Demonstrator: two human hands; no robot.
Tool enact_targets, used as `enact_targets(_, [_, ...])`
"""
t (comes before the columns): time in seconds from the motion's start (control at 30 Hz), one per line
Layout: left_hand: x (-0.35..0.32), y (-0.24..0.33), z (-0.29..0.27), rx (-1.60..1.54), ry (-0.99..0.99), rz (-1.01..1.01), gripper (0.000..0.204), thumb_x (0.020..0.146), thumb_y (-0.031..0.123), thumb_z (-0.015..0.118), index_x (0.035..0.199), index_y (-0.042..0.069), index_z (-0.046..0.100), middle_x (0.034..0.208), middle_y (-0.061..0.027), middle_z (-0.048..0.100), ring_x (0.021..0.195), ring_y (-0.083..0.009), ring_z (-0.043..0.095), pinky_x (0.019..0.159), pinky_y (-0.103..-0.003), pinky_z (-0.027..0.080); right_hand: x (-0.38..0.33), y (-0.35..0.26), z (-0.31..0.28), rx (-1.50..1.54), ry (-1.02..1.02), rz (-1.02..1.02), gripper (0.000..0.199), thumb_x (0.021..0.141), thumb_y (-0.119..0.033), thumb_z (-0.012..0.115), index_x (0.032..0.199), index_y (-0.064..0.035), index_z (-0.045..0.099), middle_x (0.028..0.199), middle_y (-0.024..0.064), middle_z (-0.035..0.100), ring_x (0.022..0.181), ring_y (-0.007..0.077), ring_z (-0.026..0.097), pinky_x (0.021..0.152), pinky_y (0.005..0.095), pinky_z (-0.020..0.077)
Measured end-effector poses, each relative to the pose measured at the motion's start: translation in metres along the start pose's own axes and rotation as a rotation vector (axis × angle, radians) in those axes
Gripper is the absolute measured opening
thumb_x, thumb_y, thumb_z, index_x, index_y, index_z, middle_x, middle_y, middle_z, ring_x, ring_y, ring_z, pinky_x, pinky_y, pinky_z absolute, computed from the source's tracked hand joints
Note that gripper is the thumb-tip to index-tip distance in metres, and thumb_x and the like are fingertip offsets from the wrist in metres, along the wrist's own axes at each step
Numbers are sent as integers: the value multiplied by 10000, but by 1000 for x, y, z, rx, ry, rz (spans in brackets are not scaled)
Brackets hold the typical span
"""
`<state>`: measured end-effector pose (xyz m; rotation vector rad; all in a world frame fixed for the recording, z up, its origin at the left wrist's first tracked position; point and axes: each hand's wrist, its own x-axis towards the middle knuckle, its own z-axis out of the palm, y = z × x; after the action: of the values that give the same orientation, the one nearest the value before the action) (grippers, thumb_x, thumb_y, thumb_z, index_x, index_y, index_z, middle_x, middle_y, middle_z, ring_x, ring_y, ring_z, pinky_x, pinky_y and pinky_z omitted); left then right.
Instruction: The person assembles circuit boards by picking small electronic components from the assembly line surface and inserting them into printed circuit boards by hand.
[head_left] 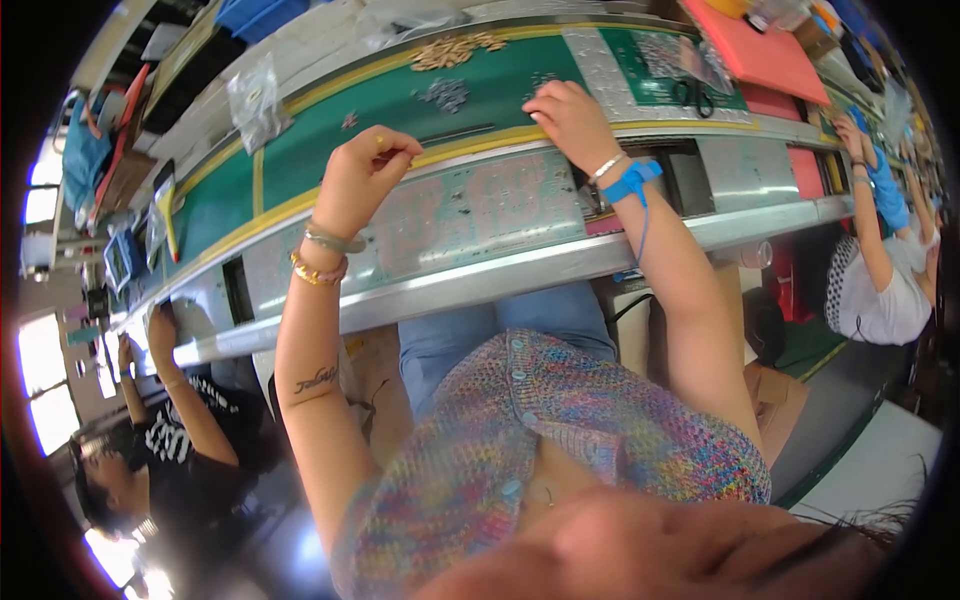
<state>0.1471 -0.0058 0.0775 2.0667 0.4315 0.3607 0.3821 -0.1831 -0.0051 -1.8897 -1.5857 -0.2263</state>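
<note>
My left hand [362, 178] is held over the near edge of the bench, its thumb and fingers pinched together; anything between them is too small to make out. On the green work surface, my right hand [574, 122] reaches toward a few small dark parts [543, 78], fingers bent and closed in. Whether they hold one of the parts is hidden. Below and between both hands lies a pale circuit board panel [480, 208] on the metal rails. Past the hands are a heap of small grey components [446, 95] and a heap of tan ones [452, 51].
A clear plastic bag [258, 108] lies at the left of the green surface [330, 120]. Black scissors [692, 97] and a bag of small parts [668, 55] are at the right, near a pink foam sheet [760, 50]. A metal rail [470, 290] runs in front. Co-workers sit on both sides.
</note>
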Motion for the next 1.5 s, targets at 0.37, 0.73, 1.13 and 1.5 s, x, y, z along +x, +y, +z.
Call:
enact_targets(0.37, [-162,-65,-77,255,556,-266,129,824,43,645,930,-27,663,826,-72,669,737,-119,644,671,-225,504,-8,0,-18,69,-110,56,84,766,-92,652,839,-53,638,861,75,583,855,274,555,741,357,450])
enact_targets(0.73, [-177,-85,-57,244,557,-419,116,793,54,652,897,26,694,824,-72,682,736,-139,655,682,-248,510,-8,-10,-31,-21,-189,51,100,787,-77,646,863,-29,604,856,61,586,847,249,557,728,338,455])
enact_targets(1.13, [-164,-89,-53,363,583,-508,143,756,111,692,879,39,704,765,-52,685,686,-121,642,662,-248,505,-11,-6,-30,97,-29,146,115,861,-37,579,964,-18,626,951,68,623,811,174,606,732,265,474])
enact_targets(1.5, [-159,-86,-51,401,586,-530,140,740,131,691,859,59,709,725,-61,683,659,-149,652,658,-267,511,-13,-3,-28,93,-5,218,112,858,-118,621,941,-47,649,864,57,635,734,173,596,667,265,473])
